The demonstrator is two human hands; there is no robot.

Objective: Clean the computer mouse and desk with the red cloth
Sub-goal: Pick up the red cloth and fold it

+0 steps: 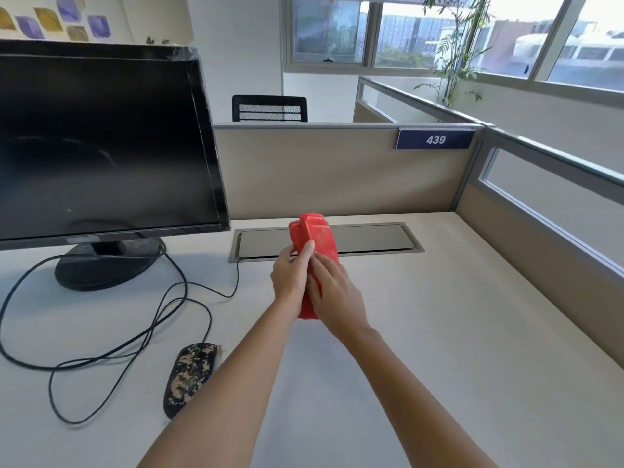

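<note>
At nine o'clock stands a dark monitor (101,146), its cables (101,332) looping over the desk (439,332). At seven o'clock a camouflage-patterned computer mouse (189,376) lies on the desk, partly behind the left forearm. Centre frame, the left hand (292,275) and right hand (337,295) both pinch the bunched red cloth (315,238), lifted toward twelve o'clock before the desk's cable hatch (371,238).
</note>
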